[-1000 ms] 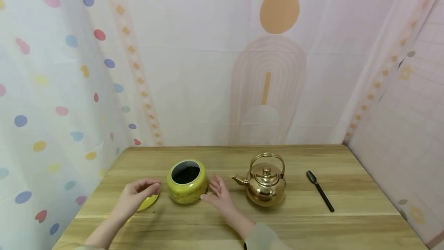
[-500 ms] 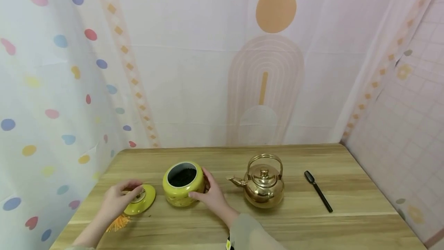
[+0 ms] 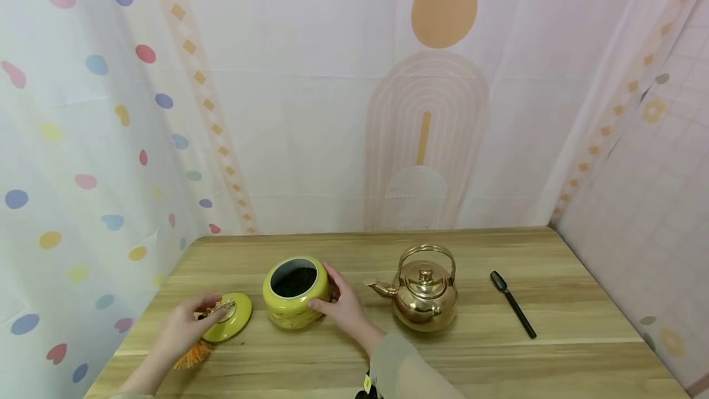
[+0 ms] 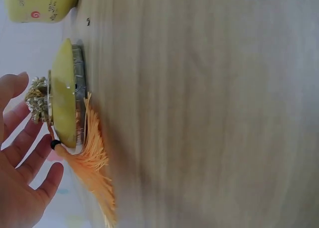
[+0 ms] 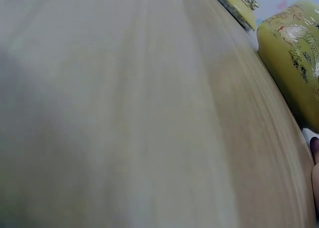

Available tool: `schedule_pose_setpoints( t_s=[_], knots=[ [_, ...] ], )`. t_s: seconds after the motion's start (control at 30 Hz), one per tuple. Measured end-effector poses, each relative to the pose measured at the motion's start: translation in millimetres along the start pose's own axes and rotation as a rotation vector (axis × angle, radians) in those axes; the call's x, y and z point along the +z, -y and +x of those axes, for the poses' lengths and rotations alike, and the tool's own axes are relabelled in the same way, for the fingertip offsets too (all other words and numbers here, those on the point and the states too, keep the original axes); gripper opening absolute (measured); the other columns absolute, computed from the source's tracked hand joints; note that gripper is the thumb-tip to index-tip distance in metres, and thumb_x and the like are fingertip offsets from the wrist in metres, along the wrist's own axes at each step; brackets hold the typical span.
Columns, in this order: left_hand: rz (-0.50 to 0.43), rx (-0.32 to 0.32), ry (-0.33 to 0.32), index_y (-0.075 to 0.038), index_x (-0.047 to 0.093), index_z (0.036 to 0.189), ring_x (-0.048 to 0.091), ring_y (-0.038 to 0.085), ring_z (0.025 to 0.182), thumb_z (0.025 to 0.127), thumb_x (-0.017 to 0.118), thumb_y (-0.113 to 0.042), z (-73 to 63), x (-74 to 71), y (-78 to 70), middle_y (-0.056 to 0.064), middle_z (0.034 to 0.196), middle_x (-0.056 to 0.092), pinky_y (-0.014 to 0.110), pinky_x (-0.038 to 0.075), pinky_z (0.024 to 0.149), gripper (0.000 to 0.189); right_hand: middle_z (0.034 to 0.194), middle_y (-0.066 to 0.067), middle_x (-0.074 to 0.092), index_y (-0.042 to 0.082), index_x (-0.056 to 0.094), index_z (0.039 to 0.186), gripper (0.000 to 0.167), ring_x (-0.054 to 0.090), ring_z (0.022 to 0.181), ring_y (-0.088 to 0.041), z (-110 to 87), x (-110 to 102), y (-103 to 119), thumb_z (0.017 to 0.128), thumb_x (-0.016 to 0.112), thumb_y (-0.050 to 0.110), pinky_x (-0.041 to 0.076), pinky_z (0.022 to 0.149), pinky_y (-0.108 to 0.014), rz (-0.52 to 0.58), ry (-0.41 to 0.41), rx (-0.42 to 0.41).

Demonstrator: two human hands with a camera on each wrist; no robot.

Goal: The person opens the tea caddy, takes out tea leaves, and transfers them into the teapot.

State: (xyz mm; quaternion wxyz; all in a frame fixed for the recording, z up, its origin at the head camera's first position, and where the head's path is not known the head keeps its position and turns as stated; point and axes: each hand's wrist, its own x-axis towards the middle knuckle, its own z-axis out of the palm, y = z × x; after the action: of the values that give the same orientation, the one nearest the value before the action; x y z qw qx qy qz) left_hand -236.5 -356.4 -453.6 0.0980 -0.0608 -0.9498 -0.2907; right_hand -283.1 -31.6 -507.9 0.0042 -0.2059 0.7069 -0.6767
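Observation:
A round yellow jar (image 3: 293, 311) with a dragon design stands uncovered on the wooden table, dark loose stuff like tea leaves (image 3: 295, 282) inside. My right hand (image 3: 349, 313) holds its right side, thumb in front and fingers round the back. Left of the jar, its yellow lid (image 3: 239, 319) lies on the table, ornate gold knob (image 4: 38, 101) upward, an orange tassel (image 4: 92, 163) trailing from it. Around that knob my left hand (image 3: 185, 323) spreads loosely. A gap shows between thumb and knob in the left wrist view, with the fingertips close behind the knob.
To the right of the jar stands a shiny gold kettle (image 3: 425, 300), its spout pointing left at my right hand. Farther right lies a black long-handled scoop (image 3: 513, 305). Patterned curtains (image 3: 310, 109) enclose the table (image 3: 471, 365) at the back and sides.
My left hand has shifted left and toward me, uncovering more of the lid. From beside the jar, my right hand has moved left and taken hold of it.

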Motion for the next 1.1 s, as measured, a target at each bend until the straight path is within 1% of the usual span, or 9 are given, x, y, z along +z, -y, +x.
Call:
schedule_pose_setpoints(
  t_s=[0.13, 0.23, 0.4, 0.53, 0.67, 0.83, 0.9, 1.03, 1.1],
  knots=[
    [0.003, -0.01, 0.008, 0.001, 0.066, 0.116, 0.063, 0.032, 0.093, 0.089, 0.072, -0.034, -0.5, 1.1, 2.0, 0.018, 0.107, 0.067, 0.052, 0.05, 0.077, 0.044, 0.149, -0.004, 0.041, 0.011, 0.029, 0.153, 0.085, 0.042, 0.132, -0.019, -0.9, 0, -1, 0.084, 0.077, 0.027, 0.039, 0.103, -0.033, -0.018, 0.01, -0.01],
    [0.007, -0.025, 0.012, 0.003, 0.066, 0.116, 0.062, 0.034, 0.094, 0.089, 0.071, -0.034, -1.2, 0.4, 3.3, 0.02, 0.108, 0.066, 0.053, 0.049, 0.077, 0.046, 0.15, -0.004, 0.04, 0.01, 0.03, 0.152, 0.083, 0.041, 0.132, -0.02, -1.6, 1, -2, 0.085, 0.076, 0.026, 0.04, 0.103, -0.034, -0.018, 0.012, -0.015],
    [0.026, -0.063, 0.019, 0.002, 0.066, 0.115, 0.061, 0.033, 0.095, 0.089, 0.07, -0.035, -1.1, 2.8, 7.8, 0.018, 0.107, 0.066, 0.052, 0.049, 0.078, 0.046, 0.149, -0.008, 0.04, 0.009, 0.033, 0.151, 0.079, 0.041, 0.133, -0.024, -2.8, 2, -2, 0.086, 0.076, 0.019, 0.04, 0.104, -0.04, -0.014, -0.001, -0.029],
    [0.042, -0.076, 0.009, 0.001, 0.068, 0.114, 0.061, 0.032, 0.095, 0.089, 0.071, -0.035, -1.0, 5.7, 10.0, 0.017, 0.107, 0.065, 0.051, 0.049, 0.077, 0.044, 0.149, -0.016, 0.039, 0.003, 0.034, 0.149, 0.076, 0.039, 0.134, -0.032, -6.3, 1, 10, 0.086, 0.075, 0.013, 0.037, 0.105, -0.047, 0.015, -0.004, -0.046],
    [0.05, -0.048, -0.011, 0.002, 0.068, 0.112, 0.061, 0.034, 0.093, 0.09, 0.07, -0.033, -1.8, 6.1, 8.1, 0.018, 0.107, 0.064, 0.052, 0.049, 0.077, 0.042, 0.15, -0.021, 0.036, -0.001, 0.035, 0.147, 0.076, 0.036, 0.135, -0.037, -9.4, 0, 21, 0.085, 0.075, 0.013, 0.034, 0.106, -0.05, 0.018, 0.003, -0.066],
    [0.093, 0.004, -0.038, 0.005, 0.068, 0.11, 0.061, 0.04, 0.095, 0.09, 0.07, -0.025, -2.6, 7.0, 4.4, 0.022, 0.107, 0.063, 0.056, 0.048, 0.079, 0.036, 0.15, -0.014, 0.038, 0.009, 0.033, 0.15, 0.078, 0.038, 0.135, -0.03, -5.4, 1, 4, 0.086, 0.075, 0.018, 0.035, 0.107, -0.044, -0.007, -0.003, -0.057],
    [0.106, 0.013, -0.05, 0.005, 0.068, 0.11, 0.061, 0.041, 0.098, 0.09, 0.069, -0.022, -2.4, 7.3, 3.5, 0.022, 0.108, 0.063, 0.057, 0.048, 0.081, 0.033, 0.149, -0.012, 0.041, 0.012, 0.032, 0.151, 0.08, 0.039, 0.135, -0.028, -3.6, 1, -3, 0.085, 0.076, 0.02, 0.036, 0.107, -0.041, -0.022, -0.006, -0.064],
    [0.09, 0.041, -0.071, 0.008, 0.066, 0.108, 0.06, 0.043, 0.096, 0.092, 0.067, -0.02, 1.6, 3.2, -0.1, 0.023, 0.105, 0.062, 0.057, 0.048, 0.079, 0.032, 0.148, -0.008, 0.041, 0.016, 0.031, 0.152, 0.081, 0.039, 0.135, -0.025, -2.4, -1, -7, 0.085, 0.075, 0.024, 0.035, 0.108, -0.04, -0.02, 0.001, -0.076],
    [0.073, 0.058, -0.086, 0.009, 0.066, 0.107, 0.06, 0.042, 0.094, 0.093, 0.067, -0.018, 4.6, -0.5, -4.2, 0.023, 0.104, 0.062, 0.056, 0.049, 0.078, 0.031, 0.149, -0.007, 0.041, 0.015, 0.031, 0.152, 0.079, 0.038, 0.135, -0.023, -2.0, -2, -7, 0.086, 0.075, 0.025, 0.034, 0.109, -0.039, -0.019, 0.005, -0.076]
  ],
)
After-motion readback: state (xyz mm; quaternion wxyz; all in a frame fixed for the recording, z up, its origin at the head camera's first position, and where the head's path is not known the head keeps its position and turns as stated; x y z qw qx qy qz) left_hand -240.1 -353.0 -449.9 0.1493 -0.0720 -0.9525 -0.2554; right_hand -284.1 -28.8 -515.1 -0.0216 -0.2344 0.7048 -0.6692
